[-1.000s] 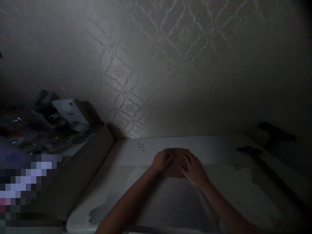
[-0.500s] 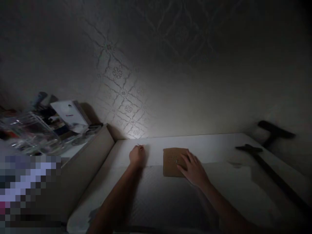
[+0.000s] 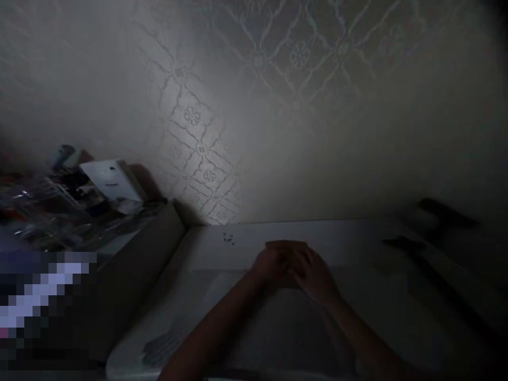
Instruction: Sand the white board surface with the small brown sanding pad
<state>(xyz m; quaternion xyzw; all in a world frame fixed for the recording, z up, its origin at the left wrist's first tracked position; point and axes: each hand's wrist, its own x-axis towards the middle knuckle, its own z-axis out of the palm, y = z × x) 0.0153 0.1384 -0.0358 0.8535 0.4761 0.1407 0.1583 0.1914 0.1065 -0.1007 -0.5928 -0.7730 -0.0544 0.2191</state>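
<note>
A small square of brown cardboard (image 3: 286, 244) lies on the white tabletop, mostly covered by both hands. My left hand (image 3: 270, 263) is over its left half, fingers bunched together in a pinch; whatever they hold is too dark and small to make out. From the right, my right hand (image 3: 317, 278) rests on the board with its fingers stretched out and slightly apart, thumb close to the left fingertips. Several tiny dark pieces (image 3: 228, 239) are scattered on the tabletop to the left of the cardboard.
At the left, a raised shelf (image 3: 135, 243) holds clutter, including a white box (image 3: 112, 180) and clear plastic containers. A dark stand-like object (image 3: 432, 275) is at the right. Patterned wallpaper (image 3: 210, 174) covers the wall behind. A grey patterned patch (image 3: 166, 338) shows at front left.
My left hand has moved right from the tiny pieces onto the cardboard, uncovering those pieces. The right hand has stayed on the board. The tabletop looks darker.
</note>
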